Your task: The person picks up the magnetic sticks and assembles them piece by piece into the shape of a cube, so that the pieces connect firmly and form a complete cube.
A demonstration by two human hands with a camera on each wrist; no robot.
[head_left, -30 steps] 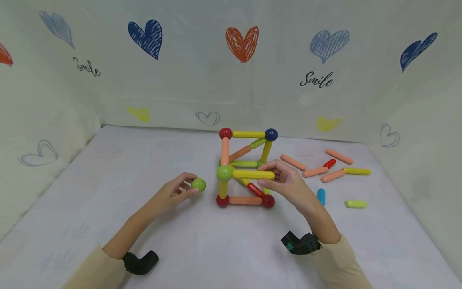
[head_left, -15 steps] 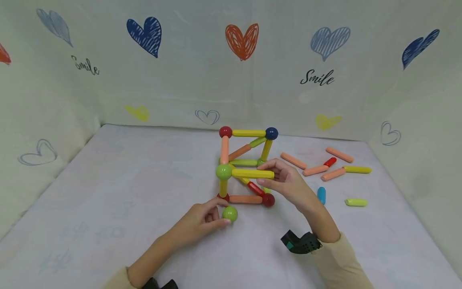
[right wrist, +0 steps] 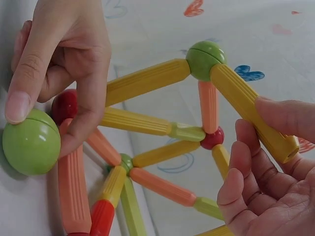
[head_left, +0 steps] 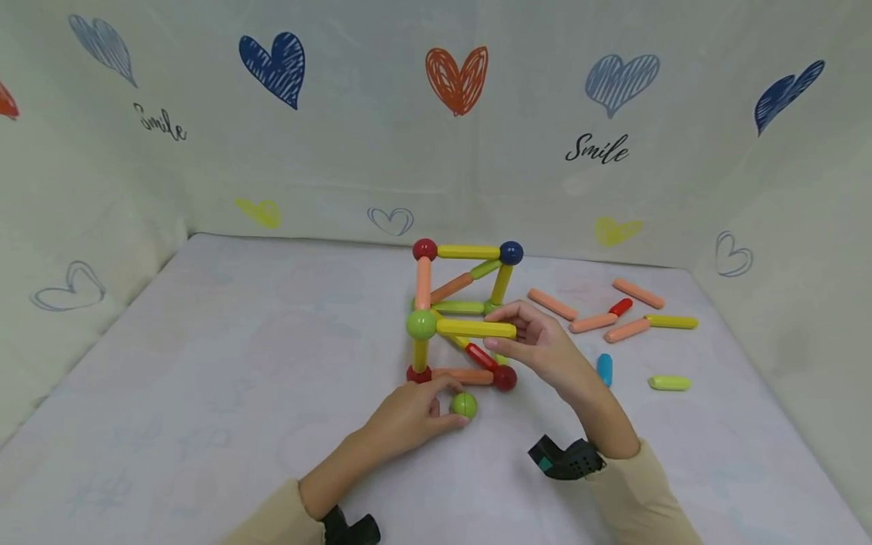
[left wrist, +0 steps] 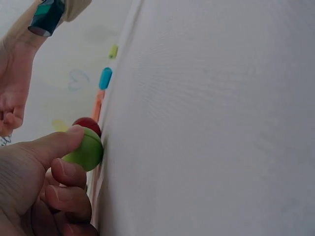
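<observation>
My left hand [head_left: 407, 415] pinches a green ball [head_left: 465, 406] between thumb and fingers, low over the table in front of a frame of rods and balls. With its fingertips my right hand [head_left: 548, 350] holds the free end of a yellow rod [head_left: 473, 328]. The rod's other end joins a green ball [head_left: 421, 324] at the frame's upper near-left corner. Below that corner, a red ball [head_left: 417, 375] is partly hidden by my left hand. Another red ball [head_left: 505, 378] sits at the near-right base. In the right wrist view, the yellow rod's hollow-looking end [right wrist: 290, 148] shows beside my fingers.
Right of the frame lie several loose rods, among them an orange one [head_left: 638, 294], a short blue one [head_left: 604, 369] and a short lime one [head_left: 670, 383]. A dark blue ball [head_left: 511, 253] tops the frame's far-right corner. A heart-printed cloth [head_left: 381, 151] hangs behind the table.
My left hand has carried the green ball from left of the frame to the right and nearer, in front of its base. My right hand has stayed on the yellow rod.
</observation>
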